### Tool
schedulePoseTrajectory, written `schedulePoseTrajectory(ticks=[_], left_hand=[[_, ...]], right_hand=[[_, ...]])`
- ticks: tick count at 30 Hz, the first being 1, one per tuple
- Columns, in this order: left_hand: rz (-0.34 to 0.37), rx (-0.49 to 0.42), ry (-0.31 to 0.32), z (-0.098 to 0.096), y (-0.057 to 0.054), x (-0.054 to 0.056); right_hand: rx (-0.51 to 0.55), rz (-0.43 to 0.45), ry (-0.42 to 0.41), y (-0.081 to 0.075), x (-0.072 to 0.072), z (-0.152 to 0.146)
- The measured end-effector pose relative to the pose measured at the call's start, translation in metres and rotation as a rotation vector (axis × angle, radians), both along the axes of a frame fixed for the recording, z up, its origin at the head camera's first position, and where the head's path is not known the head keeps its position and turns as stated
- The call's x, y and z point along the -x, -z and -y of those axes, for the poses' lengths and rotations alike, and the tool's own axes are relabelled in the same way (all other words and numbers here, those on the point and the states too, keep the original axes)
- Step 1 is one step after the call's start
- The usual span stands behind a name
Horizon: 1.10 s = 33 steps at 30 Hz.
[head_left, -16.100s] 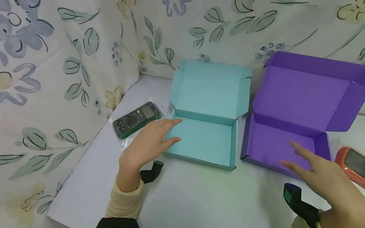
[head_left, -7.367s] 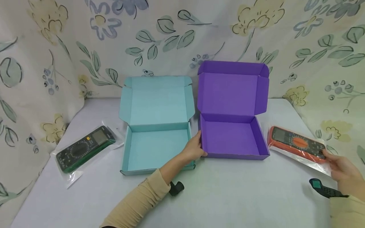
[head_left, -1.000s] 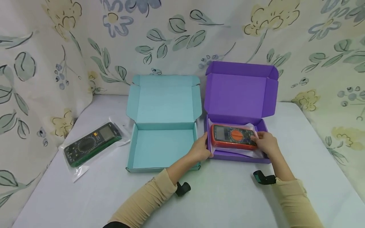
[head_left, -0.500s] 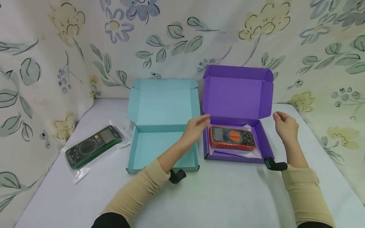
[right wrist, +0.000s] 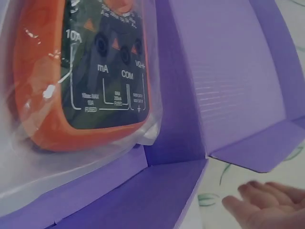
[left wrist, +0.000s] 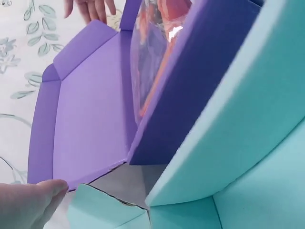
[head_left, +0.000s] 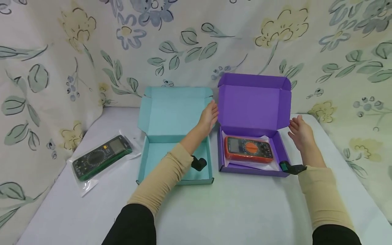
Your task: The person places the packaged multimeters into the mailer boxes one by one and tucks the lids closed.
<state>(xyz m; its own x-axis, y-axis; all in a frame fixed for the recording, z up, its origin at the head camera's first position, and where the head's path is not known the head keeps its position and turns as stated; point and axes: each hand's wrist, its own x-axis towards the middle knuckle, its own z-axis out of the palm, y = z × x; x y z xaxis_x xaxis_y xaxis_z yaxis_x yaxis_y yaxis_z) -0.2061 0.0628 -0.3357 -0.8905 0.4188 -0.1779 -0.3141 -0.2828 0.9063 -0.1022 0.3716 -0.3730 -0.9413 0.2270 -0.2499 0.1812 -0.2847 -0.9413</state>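
An orange multimeter [head_left: 248, 148] in a clear plastic bag lies inside the purple box [head_left: 252, 172], whose lid [head_left: 252, 103] stands raised at the back. My left hand [head_left: 209, 116] is at the lid's left edge with fingers extended. In the left wrist view, the left thumb [left wrist: 35, 200] is by the lid's corner; I cannot tell if it presses. At the lid's lower right edge is my right hand [head_left: 301, 132], fingers loosely extended and holding nothing. The right wrist view shows the multimeter's socket end [right wrist: 105, 90] close up, with the right hand [right wrist: 267, 205] beyond the box wall.
Left of the purple box stands a light blue box [head_left: 159, 161], lid raised, partly covered by my left forearm. A green and black multimeter [head_left: 101, 157] in a clear bag lies at the table's left. A floral cloth [head_left: 183, 51] hangs behind the white table [head_left: 232, 207].
The orange multimeter, earlier right of the purple box, now lies in it. My right hand has let go of it and both hands have moved up to the lid's sides.
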Motion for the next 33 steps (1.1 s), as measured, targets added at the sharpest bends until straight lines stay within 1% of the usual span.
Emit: schedulePoseTrajectory(ticks=[3,7,10,12,17,19,20,22,28,31,33], left_hand=[[0.005,0.02,-0.015,-0.001,0.005,0.004],[-0.001,0.059,-0.04,0.0,0.008,0.006],[-0.009,0.117,-0.031,0.0,0.01,0.005],[-0.023,0.177,-0.009,0.0,0.011,0.004],[-0.099,0.312,0.09,0.0,0.014,0.0],[-0.111,0.331,0.126,0.001,0.016,-0.001],[-0.105,0.338,0.141,0.001,0.016,-0.002],[-0.098,0.327,0.169,0.003,0.016,-0.003],[-0.082,0.22,0.221,0.008,0.015,-0.006],[-0.029,0.162,0.226,0.009,0.014,-0.008],[0.015,0.126,0.234,0.01,0.015,-0.01]], right_hand=[[-0.016,-0.018,-0.03,0.003,0.003,0.003],[-0.058,-0.013,-0.05,0.007,0.007,0.006],[-0.099,-0.002,-0.046,0.008,0.008,0.009],[-0.121,-0.002,-0.042,0.009,0.008,0.011],[-0.148,-0.015,-0.044,0.01,0.008,0.014],[-0.149,-0.017,-0.05,0.011,0.007,0.014],[-0.143,-0.019,-0.051,0.011,0.006,0.014],[-0.138,-0.022,-0.054,0.013,0.004,0.013],[-0.129,-0.025,-0.056,0.014,-0.003,0.01],[-0.129,-0.022,-0.052,0.013,-0.006,0.009],[-0.151,-0.027,-0.065,0.013,-0.008,0.009]])
